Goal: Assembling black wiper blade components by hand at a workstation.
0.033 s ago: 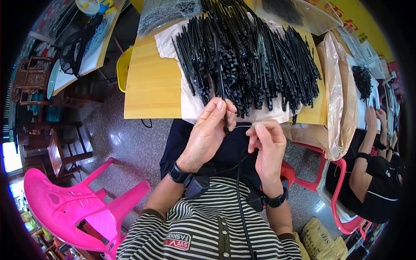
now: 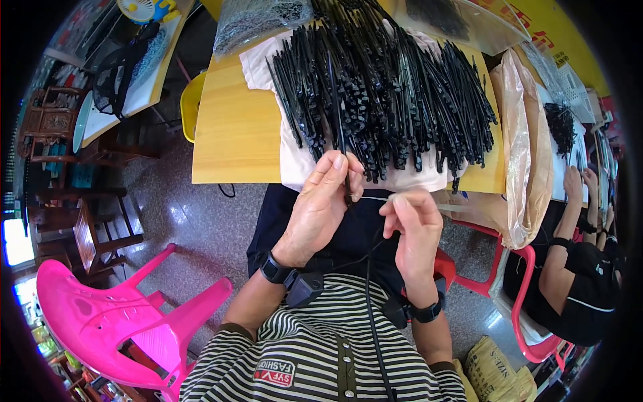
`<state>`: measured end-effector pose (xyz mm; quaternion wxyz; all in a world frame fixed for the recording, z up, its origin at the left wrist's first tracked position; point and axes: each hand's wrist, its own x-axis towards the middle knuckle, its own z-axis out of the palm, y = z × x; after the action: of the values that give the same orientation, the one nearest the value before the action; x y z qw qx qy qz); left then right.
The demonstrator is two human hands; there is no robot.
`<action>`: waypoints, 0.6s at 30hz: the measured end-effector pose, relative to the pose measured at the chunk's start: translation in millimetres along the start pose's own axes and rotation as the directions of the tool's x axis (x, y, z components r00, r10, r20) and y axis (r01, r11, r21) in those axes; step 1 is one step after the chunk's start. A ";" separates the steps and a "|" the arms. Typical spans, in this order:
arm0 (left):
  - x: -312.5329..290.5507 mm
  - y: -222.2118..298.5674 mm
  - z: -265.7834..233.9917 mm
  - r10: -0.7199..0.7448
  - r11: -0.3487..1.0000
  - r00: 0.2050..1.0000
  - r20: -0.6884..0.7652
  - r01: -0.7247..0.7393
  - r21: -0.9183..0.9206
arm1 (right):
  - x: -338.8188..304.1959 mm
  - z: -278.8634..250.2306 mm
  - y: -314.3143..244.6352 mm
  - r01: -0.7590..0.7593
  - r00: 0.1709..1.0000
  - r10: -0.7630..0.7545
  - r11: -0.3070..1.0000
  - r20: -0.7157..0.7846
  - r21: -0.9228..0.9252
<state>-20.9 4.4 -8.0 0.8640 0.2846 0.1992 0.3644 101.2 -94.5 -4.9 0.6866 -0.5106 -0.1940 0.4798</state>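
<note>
Pink chair (image 2: 100,318): left, near side; leg ends reach toward the left forearm, floor between chair and desk gives that elbow some room.
Desk (image 2: 231,137): wood shows left of the cloth; near edge runs just beyond the hands.
Cloth (image 2: 295,161): pale, under the pile, hanging slightly over the near edge.
Left hand (image 2: 326,191): fingers pinching one black rod near its near end, thumb pressed against them.
Held rod (image 2: 343,137): points far, over the pile; near end past the desk edge, above the lap.
Thread (image 2: 372,197): pale, drawn across from the rod's near end to the right hand; wrap or knot too small to tell.
Pile of rods (image 2: 408,94): thick heap, tips toward the near edge; which are finished and which waiting, I can't tell. The one in hand looks mid-way, thread not yet let go.
Right hand (image 2: 415,224): thumb and forefinger close together, apparently pinching the thread; other fingers curled. Lap-side air around it.
Plastic bag (image 2: 522,141): crinkled, right of the pile, limiting reach that way.
Red chair (image 2: 526,288): right, near; co-worker (image 2: 569,288) beyond, well apart.
</note>
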 end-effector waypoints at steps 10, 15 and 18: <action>0.0 1.6 -3.0 0.254 0.966 0.952 -0.171 -0.257 0.006 | -34.1 -5.5 -26.0 -0.235 0.957 0.268 0.943 0.116 -0.237; -0.8 1.3 0.1 0.235 0.970 0.948 -0.214 -0.242 -0.007 | -32.6 -9.3 -40.4 -0.340 0.905 0.400 0.886 0.148 -0.316; -0.7 3.3 2.4 0.241 0.966 0.947 -0.212 -0.255 -0.041 | -28.2 -14.5 -32.2 -0.209 0.936 0.312 0.866 0.163 -0.455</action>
<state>-21.8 4.9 -3.9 0.7954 0.2388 0.2372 0.5041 113.9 -126.7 24.1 0.4577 -0.6116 -0.3024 0.5701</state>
